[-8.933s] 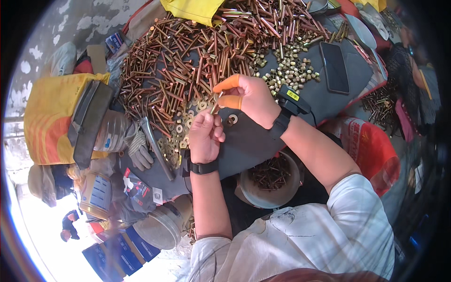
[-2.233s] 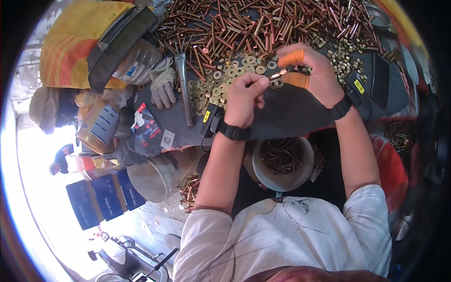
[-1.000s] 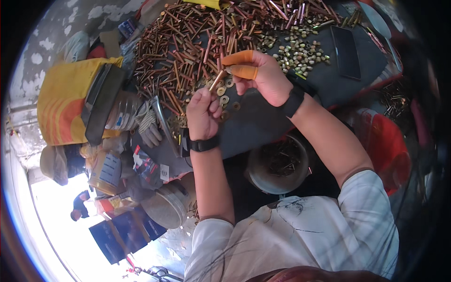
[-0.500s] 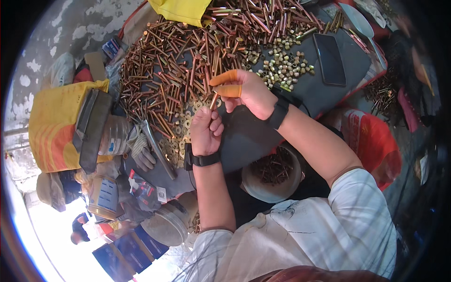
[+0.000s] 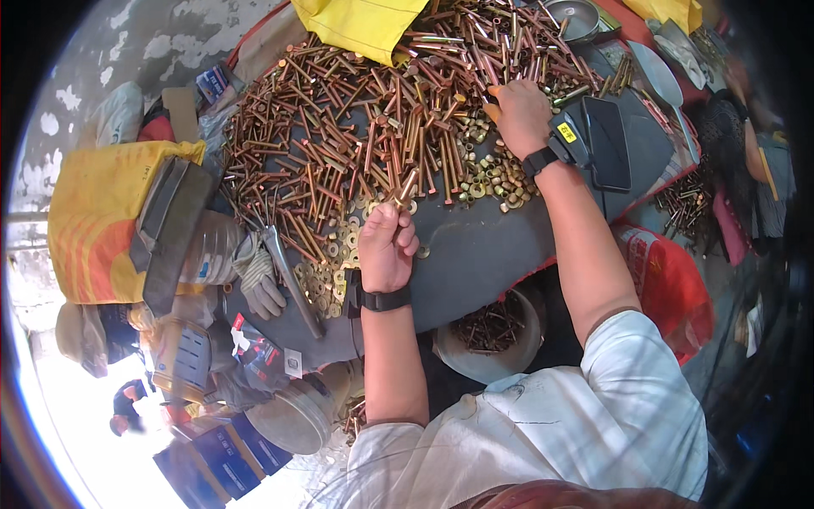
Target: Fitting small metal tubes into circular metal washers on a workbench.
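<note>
My left hand is closed in a pinch on a brassy bolt, which points up and away from the fingertips. Below and left of it lie flat brassy washers. Farther off and to the right, my right hand rests at the edge of a heap of metal tubes, its fingers curled down into them. Orange finger covers show at its thumb side; the fingertips and whatever they grip are hidden. Short round metal nuts lie just below that hand. Long coppery bolts spread in a wide pile to the left.
A phone lies right of my right hand. A yellow sheet covers part of the pile. At the left are a grey glove, a metal bar and a yellow bag. A bucket of bolts stands below the table edge.
My right hand has left the bolt held by my left hand and moved right and away to the tubes. The left hand still holds the bolt, now tilted more to the right.
</note>
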`<state>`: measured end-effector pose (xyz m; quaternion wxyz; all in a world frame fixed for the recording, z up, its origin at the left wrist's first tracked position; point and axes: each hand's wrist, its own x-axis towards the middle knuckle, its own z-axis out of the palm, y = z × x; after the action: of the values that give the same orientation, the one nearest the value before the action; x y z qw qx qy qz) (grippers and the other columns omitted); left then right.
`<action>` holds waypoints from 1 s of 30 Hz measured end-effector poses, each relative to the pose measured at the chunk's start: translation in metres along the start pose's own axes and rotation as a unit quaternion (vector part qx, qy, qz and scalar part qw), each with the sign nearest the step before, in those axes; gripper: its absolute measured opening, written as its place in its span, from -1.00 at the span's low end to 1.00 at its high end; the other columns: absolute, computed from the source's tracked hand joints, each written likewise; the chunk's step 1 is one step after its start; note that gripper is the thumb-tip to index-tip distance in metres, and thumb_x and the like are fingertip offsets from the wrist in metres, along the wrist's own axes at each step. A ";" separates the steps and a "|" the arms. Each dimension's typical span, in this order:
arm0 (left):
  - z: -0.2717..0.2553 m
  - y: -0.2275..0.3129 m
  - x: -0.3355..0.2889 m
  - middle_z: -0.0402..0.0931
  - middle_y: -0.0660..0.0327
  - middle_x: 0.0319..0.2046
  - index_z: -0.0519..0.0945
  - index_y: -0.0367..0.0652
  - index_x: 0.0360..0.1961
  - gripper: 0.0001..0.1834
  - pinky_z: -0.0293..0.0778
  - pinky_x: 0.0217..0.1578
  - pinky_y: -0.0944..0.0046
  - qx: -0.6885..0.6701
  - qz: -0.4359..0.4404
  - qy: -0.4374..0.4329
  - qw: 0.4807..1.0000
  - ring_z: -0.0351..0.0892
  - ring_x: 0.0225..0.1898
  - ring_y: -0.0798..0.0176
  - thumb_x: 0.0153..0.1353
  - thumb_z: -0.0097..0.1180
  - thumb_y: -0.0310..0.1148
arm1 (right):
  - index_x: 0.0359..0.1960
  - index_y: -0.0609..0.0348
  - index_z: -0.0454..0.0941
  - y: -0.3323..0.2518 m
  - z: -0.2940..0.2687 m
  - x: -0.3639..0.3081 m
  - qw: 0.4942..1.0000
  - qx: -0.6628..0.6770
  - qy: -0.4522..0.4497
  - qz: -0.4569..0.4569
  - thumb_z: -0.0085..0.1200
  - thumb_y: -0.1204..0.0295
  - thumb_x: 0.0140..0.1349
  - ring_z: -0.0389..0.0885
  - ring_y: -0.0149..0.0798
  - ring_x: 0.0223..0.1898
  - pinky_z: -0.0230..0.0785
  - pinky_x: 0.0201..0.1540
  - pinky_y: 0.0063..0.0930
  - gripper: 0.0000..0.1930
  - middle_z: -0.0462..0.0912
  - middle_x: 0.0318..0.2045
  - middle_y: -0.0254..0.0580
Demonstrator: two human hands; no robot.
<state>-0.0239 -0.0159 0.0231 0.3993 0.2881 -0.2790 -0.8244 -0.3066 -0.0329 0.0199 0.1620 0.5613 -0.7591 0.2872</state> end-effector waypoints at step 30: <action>0.001 -0.008 -0.009 0.43 0.26 -0.50 0.46 -0.21 -0.36 -0.85 0.38 -0.65 0.46 0.133 0.079 0.088 0.984 0.37 -0.62 0.46 0.28 0.01 -0.35 | -0.17 0.32 0.37 -0.071 -0.065 -0.042 0.681 0.690 -0.119 0.214 -0.04 0.44 0.29 0.68 -0.17 -0.42 0.56 -0.34 -0.48 -0.81 0.58 -0.38 -0.06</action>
<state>-0.0242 -0.0036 0.0205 0.4442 0.3871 -0.3723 -0.7171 -0.2308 0.0241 0.0653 -0.4290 0.3653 -0.4582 0.6874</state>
